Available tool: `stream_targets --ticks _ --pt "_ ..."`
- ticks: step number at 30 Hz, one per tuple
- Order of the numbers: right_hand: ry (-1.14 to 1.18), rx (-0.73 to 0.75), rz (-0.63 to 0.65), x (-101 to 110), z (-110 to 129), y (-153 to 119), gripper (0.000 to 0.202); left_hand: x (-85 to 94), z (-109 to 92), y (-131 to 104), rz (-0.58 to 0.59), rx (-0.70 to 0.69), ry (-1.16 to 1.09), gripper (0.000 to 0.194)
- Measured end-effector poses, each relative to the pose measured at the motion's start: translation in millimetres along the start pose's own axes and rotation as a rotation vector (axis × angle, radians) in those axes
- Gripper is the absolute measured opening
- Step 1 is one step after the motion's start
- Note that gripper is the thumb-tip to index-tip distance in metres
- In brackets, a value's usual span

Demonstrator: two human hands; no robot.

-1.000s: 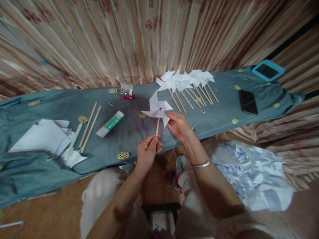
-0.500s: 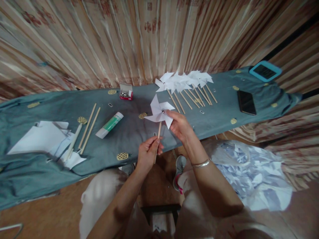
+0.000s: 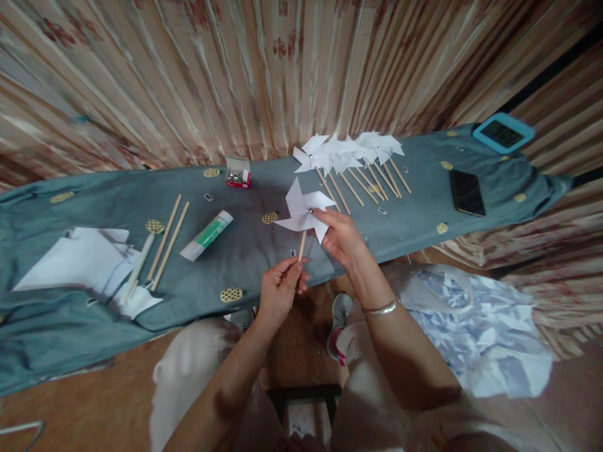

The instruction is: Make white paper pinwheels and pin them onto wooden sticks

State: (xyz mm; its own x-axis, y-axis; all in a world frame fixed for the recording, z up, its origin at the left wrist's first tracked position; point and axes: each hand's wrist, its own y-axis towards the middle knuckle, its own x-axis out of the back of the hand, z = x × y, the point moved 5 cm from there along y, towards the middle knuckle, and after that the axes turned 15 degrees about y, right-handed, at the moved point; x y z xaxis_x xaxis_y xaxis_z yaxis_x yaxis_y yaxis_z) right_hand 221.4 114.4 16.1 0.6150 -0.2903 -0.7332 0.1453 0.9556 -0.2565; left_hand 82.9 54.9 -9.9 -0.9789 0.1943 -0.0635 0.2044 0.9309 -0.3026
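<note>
Over the tabletop point(image 3: 249, 251) I have the white pinwheel point(image 3: 298, 213), my right hand point(image 3: 345, 240) pinching it near its centre, my left hand point(image 3: 279, 292) closed around its stick point(image 3: 302, 245). Pressing too hard could crease a blade point(image 3: 294, 193); twisting the stick could loosen the pin point(image 3: 311, 211). The blades look crisp and pointed, the stick slim and pale, the pin small.

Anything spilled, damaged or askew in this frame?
The paper sheets at left look askew, overlapping unevenly beside the rumpled tablecloth. Nothing looks spilled: the tacks sit inside their open box. The held pinwheel shows no visible damage.
</note>
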Motion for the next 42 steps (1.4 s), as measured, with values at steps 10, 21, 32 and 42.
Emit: stream_targets --ticks 10,21,32,42 --pt "-0.009 -0.013 -0.012 -2.2 -1.5 -2.1 0.023 0.9 0.1 0.2 -0.016 -0.013 0.005 0.035" --pt "-0.013 -0.027 -0.07 11.9 -2.3 3.2 0.027 2.6 -3.6 0.2 -0.031 -0.027 0.004 0.035" --pt "-0.012 0.109 -0.162 19.4 20.2 8.0 0.022 3.4 -3.9 -0.2 -0.025 -0.022 0.005 0.037" --pt "-0.07 0.074 -0.169 17.9 18.2 2.1 0.018 4.4 -5.8 0.8 -0.039 -0.034 0.004 0.035"
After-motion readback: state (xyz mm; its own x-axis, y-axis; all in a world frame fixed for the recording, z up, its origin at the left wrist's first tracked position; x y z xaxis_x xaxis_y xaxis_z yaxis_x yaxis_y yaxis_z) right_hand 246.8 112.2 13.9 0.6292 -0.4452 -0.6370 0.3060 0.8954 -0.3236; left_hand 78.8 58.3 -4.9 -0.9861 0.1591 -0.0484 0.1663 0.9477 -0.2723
